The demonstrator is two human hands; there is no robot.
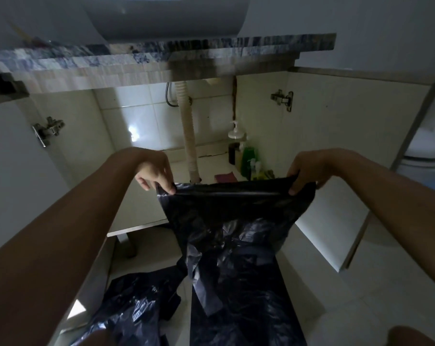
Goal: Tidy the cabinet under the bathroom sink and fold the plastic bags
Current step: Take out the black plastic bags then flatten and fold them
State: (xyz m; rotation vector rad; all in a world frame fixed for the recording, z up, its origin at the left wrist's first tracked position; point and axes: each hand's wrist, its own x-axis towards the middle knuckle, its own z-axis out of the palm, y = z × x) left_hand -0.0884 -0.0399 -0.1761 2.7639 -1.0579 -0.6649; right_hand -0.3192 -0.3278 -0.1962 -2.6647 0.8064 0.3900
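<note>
A black plastic bag hangs stretched in front of the open cabinet under the sink. My left hand pinches its upper left corner. Its upper right corner is gripped by my right hand, fingers curled over the edge. The top edge runs taut between both hands and the rest drapes down to the floor. More crumpled black plastic bags lie on the floor tiles at the lower left.
Inside the cabinet a white drain hose runs down the middle. Several bottles, one green and one white pump bottle, stand at the back right beside a dark red cloth. Both doors stand open; a toilet is at right.
</note>
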